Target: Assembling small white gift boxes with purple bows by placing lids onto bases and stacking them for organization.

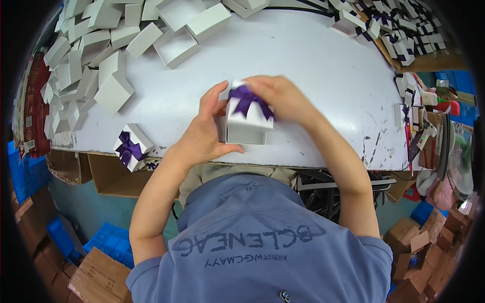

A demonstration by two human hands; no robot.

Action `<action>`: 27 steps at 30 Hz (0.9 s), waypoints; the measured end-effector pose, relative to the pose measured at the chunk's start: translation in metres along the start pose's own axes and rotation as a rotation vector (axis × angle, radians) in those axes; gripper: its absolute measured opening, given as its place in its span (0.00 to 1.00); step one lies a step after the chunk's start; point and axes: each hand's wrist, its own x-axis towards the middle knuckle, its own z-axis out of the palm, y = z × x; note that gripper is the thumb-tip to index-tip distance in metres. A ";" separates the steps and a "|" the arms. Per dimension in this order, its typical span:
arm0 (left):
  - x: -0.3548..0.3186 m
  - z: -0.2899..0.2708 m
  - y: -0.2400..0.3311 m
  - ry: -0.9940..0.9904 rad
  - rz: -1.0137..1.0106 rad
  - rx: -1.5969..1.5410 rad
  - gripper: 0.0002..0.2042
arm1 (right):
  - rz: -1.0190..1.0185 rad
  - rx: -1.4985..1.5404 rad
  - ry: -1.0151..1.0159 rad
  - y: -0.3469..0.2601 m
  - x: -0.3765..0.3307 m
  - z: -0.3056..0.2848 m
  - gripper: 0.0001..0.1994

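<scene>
At the near side of the table, my left hand (pixel 198 132) curves around the left side of an open white gift box base (pixel 246 136). Its thumb lies along the near edge of the base. From the right, my right hand (pixel 284 98) grips a white box lid (pixel 258 117) topped with a purple ribbon bow (pixel 246 99). The lid sits tilted over the far part of the base, leaving the near part of the inside showing. To the left, at the table's front edge, rests a white box with a purple bow (pixel 130 148).
Loose white boxes and lids (pixel 115 88) are heaped along the left and far left of the white tabletop (pixel 313 65). A cardboard carton (pixel 439 61) with many ribboned boxes stands at the far right. Hand tools (pixel 427 134) lie by the right edge. Cartons and blue crates (pixel 108 242) stand below.
</scene>
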 end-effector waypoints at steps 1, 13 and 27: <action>0.002 -0.003 0.004 -0.047 -0.109 -0.055 0.59 | -0.128 -0.185 0.005 -0.009 -0.005 0.010 0.15; 0.009 -0.003 0.022 -0.170 0.072 0.821 0.44 | -0.314 -0.524 0.151 -0.001 -0.041 0.041 0.38; -0.213 -0.139 0.015 0.478 -0.492 1.435 0.41 | 0.754 -0.831 1.004 0.156 -0.146 -0.353 0.28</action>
